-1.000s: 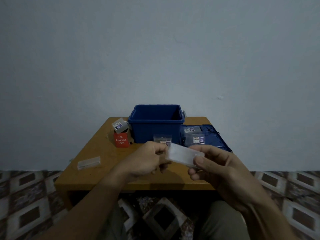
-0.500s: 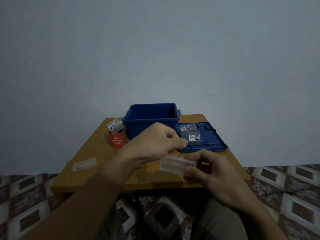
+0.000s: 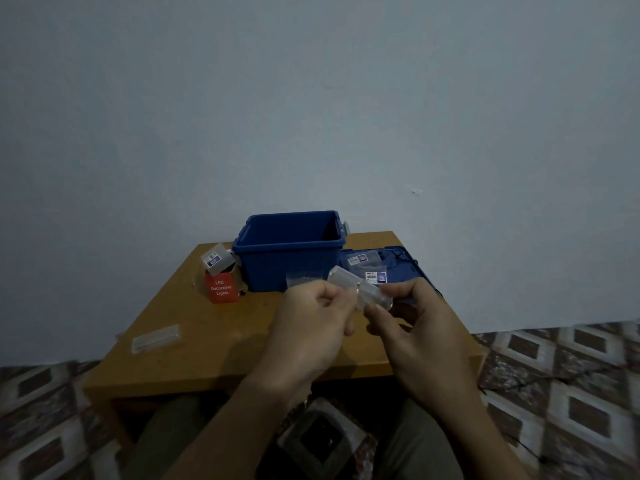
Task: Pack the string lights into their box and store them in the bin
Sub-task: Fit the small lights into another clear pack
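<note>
Back down from over the bin, the left hand [image 3: 311, 327] now meets the right hand [image 3: 419, 327] again at six o'clock, above the counter's [image 3: 194, 320] near half. Between them is the clear case [image 3: 360, 289], tilted with its far end toward the blue bin [image 3: 291, 252]. The right grip is clamped on the case's near end. The left grip is pinched together at its middle, where a small coppery glint shows. The wire itself is too fine to make out.

My reading is that this case belongs to the string lights and the strand is being gathered onto it – so packing has only begun. Next the bundle must be kept tight in both hands and carried to the red box [image 3: 221, 289] at ten o'clock, then fed through its top.

White lettering on that box reads "LED Decorative Lights". A grey carton [image 3: 216, 262] on top of it bears a small sticker. Two clear bags [image 3: 367, 268] on the blue lid [image 3: 403, 268] at two o'clock carry white labels – print too small to read. A clear strip [image 3: 156, 338] lies at eight o'clock.
</note>
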A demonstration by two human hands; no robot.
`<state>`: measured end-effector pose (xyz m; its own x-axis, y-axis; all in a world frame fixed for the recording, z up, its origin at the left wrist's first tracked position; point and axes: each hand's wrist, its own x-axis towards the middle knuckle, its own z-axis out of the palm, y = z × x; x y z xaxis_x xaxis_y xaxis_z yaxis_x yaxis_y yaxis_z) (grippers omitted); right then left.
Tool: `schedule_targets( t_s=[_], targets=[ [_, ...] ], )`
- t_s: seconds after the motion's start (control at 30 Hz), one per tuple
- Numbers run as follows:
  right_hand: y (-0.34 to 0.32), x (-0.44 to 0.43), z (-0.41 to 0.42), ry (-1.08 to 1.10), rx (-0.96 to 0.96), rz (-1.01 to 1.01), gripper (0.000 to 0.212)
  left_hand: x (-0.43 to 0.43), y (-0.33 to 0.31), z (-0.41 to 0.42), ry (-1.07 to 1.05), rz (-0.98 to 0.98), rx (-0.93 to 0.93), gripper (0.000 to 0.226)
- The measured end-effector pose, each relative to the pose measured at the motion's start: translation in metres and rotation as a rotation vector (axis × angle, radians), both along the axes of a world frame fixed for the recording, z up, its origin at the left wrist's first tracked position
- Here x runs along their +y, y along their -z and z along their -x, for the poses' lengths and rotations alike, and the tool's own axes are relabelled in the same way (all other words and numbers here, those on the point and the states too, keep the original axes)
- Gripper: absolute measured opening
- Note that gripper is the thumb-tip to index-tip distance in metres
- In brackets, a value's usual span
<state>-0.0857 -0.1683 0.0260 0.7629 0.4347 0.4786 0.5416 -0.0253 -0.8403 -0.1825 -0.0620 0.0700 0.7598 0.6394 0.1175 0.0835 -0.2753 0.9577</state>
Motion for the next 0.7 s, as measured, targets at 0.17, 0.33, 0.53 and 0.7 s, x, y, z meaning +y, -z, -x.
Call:
schedule_targets(
  t_s=[0.17, 0.33, 0.53, 0.7],
  targets=[
    [-0.004, -0.004, -0.001, -0.073, 0.117, -0.072, 0.022, 0.009, -0.007, 0.005, 0.141, -0.04, 0.009, 0.025],
    [-0.008, -0.003, 0.003, -0.125, 0.122, -0.093, 0.018, 0.013, -0.009, 0.012, 0.159, -0.063, -0.127, 0.024],
    [-0.008, 0.0, 0.006, -0.106, 0.086, -0.111, 0.018, 0.015, -0.004, 0.016, 0.227, 0.067, -0.095, 0.025],
    [-0.001, 0.005, 0.007, -0.081, 0.147, -0.15, 0.016, 0.019, -0.002, 0.011, 0.105, 0.062, -0.016, 0.031]
  ],
)
